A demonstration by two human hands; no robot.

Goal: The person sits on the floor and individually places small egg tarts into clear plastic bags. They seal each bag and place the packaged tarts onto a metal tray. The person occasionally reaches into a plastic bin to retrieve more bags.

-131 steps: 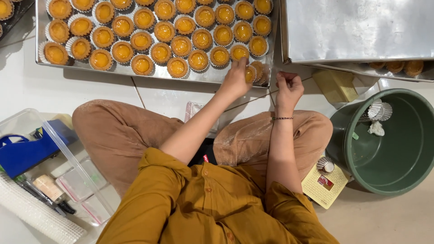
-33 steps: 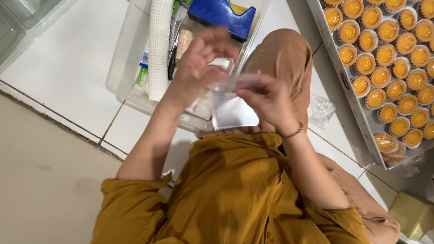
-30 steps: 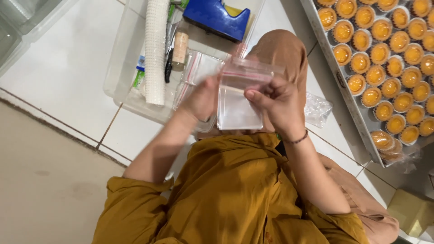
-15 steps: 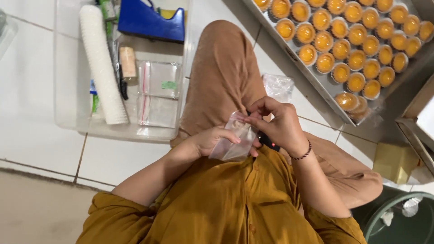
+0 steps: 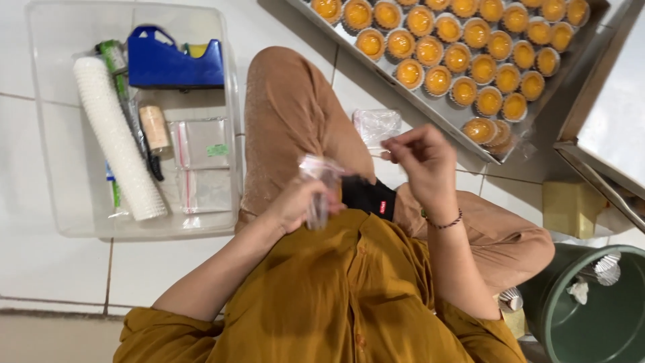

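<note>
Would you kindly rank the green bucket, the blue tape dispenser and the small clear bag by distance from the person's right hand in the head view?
From the right hand:
1. Small clear bag, held in the left hand just beside it.
2. Green bucket, at the lower right.
3. Blue tape dispenser, far left, in the clear bin.

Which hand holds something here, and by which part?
The left hand grips a small clear plastic bag around its lower part; the right hand appears empty.

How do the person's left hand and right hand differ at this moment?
The left hand grips a small clear plastic bag; the right hand holds nothing visible. The left sits low near the lap, the right raised toward the tray. Only the right wrist wears a beaded bracelet. Both are bare.
</note>
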